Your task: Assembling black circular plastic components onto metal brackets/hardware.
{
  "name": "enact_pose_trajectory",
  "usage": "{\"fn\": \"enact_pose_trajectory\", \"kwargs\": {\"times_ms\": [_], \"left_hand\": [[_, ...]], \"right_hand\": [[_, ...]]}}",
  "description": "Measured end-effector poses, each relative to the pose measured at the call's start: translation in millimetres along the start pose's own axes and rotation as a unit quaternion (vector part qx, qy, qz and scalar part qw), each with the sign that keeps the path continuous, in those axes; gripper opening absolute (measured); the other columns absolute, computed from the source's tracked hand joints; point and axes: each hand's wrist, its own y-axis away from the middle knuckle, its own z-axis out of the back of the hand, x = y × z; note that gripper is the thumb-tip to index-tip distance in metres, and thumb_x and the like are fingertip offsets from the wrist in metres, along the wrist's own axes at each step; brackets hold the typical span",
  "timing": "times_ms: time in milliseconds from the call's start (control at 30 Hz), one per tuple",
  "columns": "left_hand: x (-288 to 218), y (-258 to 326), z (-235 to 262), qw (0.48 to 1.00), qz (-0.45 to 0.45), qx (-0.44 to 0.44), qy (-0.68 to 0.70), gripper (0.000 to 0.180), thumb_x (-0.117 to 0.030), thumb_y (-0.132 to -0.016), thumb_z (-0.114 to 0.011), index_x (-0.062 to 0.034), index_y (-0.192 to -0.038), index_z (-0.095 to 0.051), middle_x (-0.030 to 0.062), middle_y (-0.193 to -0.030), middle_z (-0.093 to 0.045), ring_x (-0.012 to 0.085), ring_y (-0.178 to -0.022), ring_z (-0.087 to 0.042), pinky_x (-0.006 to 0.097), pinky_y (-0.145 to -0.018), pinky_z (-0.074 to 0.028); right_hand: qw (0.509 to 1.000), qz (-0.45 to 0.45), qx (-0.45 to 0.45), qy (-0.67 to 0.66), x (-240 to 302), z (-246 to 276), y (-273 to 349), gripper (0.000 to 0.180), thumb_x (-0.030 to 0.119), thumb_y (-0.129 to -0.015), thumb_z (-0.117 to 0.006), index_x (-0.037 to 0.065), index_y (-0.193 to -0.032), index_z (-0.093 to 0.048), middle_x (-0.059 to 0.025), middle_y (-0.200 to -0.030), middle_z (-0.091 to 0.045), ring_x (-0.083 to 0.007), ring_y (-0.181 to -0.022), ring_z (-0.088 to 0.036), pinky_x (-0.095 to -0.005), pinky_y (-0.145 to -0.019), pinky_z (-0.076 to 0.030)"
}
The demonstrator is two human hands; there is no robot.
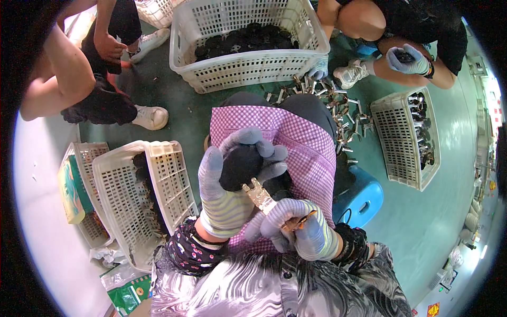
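Note:
Over my lap, covered by a pink and white checked apron, my gloved left hand is wrapped round a black rounded piece; its exact kind does not show. More black material shows just below those fingers. My gloved right hand pinches a flat, shiny metal strip with forked prongs at its upper end. These prongs point at the lower edge of the black piece, close to it or touching. A brownish, glinting bit sticks out between the right fingers.
A large white crate of black pieces stands ahead. Loose metal strips lie on the floor right of my knees. Another filled crate and a blue stool are at right, crates at left. Two people sit nearby, one holding a black piece.

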Motion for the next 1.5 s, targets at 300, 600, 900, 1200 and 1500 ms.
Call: {"fn": "enact_pose_trajectory", "kwargs": {"times_ms": [300, 600, 900, 1200, 1500], "left_hand": [[2, -5, 3, 0.998, 0.004, 0.042, 0.043, 0.056, -0.049, -0.085, -0.053, 0.0003, -0.112, -0.053, 0.0150, -0.099, -0.059, 0.0306, -0.100, -0.057, 0.042, -0.087, -0.049], [-3, 1, 11, 0.983, 0.003, 0.114, -0.145, 0.063, -0.051, -0.090, -0.039, 0.0063, -0.111, -0.052, 0.0167, -0.102, -0.058, 0.0269, -0.096, -0.059, 0.038, -0.086, -0.048], [-17, 2, 7, 0.907, -0.024, 0.158, -0.390, 0.058, -0.048, -0.089, -0.044, 0.0070, -0.098, -0.061, 0.0169, -0.099, -0.057, 0.0236, -0.088, -0.059, 0.033, -0.081, -0.047], [-22, -4, 1, 0.888, -0.006, 0.168, -0.428, 0.054, -0.045, -0.085, -0.049, 0.0050, -0.100, -0.063, 0.0148, -0.098, -0.057, 0.0220, -0.090, -0.058, 0.033, -0.083, -0.045], [-45, -6, -4, 0.775, 0.107, 0.042, -0.622, 0.048, -0.024, -0.093, -0.047, 0.0017, -0.132, -0.035, 0.0106, -0.118, -0.053, 0.0146, -0.106, -0.050, 0.031, -0.093, -0.040]], "right_hand": [[0.998, -0.063, -0.029, 0.012, 5, -4, -2, 0.068, 0.066, -0.084, -0.037, 0.002, -0.082, -0.058, -0.0229, -0.085, -0.062, -0.0101, -0.048, -0.046, -0.0224, -0.043, -0.038], [0.982, -0.151, -0.029, 0.105, 22, 4, -17, 0.072, 0.056, -0.093, -0.024, 0.000, -0.064, -0.057, -0.0074, -0.053, -0.054, -0.0111, -0.041, -0.043, -0.0242, -0.042, -0.035], [0.980, -0.192, -0.022, 0.055, 12, 7, -16, 0.059, 0.057, -0.089, -0.038, 0.008, -0.061, -0.055, 0.0021, -0.052, -0.047, -0.0071, -0.045, -0.042, -0.0231, -0.044, -0.032], [0.981, -0.188, -0.012, 0.053, 12, 13, -13, 0.065, 0.055, -0.093, -0.030, 0.003, -0.063, -0.054, -0.0096, -0.065, -0.059, -0.0104, -0.050, -0.048, -0.0228, -0.048, -0.038], [0.986, 0.028, -0.142, 0.088, 15, 14, -14, 0.039, 0.037, -0.089, -0.046, 0.002, -0.098, -0.060, -0.0101, -0.096, -0.062, -0.0215, -0.088, -0.059, -0.0327, -0.072, -0.047]]}}
